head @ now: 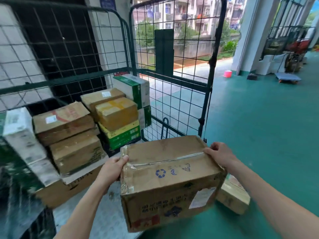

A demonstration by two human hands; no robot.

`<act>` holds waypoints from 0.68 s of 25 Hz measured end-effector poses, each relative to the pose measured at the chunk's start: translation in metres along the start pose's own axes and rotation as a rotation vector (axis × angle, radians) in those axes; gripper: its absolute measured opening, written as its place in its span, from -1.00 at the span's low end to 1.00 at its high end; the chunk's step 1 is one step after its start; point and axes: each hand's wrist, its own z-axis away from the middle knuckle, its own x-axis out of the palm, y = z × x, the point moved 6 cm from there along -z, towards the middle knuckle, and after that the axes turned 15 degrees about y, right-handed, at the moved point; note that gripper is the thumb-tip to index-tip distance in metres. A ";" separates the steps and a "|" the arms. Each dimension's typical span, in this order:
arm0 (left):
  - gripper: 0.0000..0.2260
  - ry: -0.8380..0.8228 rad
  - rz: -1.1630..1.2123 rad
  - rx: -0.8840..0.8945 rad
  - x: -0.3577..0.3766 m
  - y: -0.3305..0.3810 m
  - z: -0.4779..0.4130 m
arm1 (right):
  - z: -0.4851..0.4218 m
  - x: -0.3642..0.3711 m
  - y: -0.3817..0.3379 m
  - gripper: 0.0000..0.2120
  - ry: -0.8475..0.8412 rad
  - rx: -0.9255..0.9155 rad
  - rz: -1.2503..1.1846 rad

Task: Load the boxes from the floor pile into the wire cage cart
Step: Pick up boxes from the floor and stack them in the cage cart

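The fingers of the left grip are hidden behind the left side of the carried box, and the fingertips of the right grip are hidden past its far corner. The print on its front face is blurred beyond reading. A small box on the floor is half covered by it. The white-and-green carton is smeared, and the wire cage cart is cut off by the top edge.

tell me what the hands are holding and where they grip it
Both hands hold one cardboard box by its top edges: the left hand grips the left edge, the right hand the far right corner.
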 end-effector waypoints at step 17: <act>-0.58 0.226 0.036 -0.167 -0.134 -0.099 -0.150 | -0.085 0.266 -0.170 -0.80 -0.263 -0.211 0.038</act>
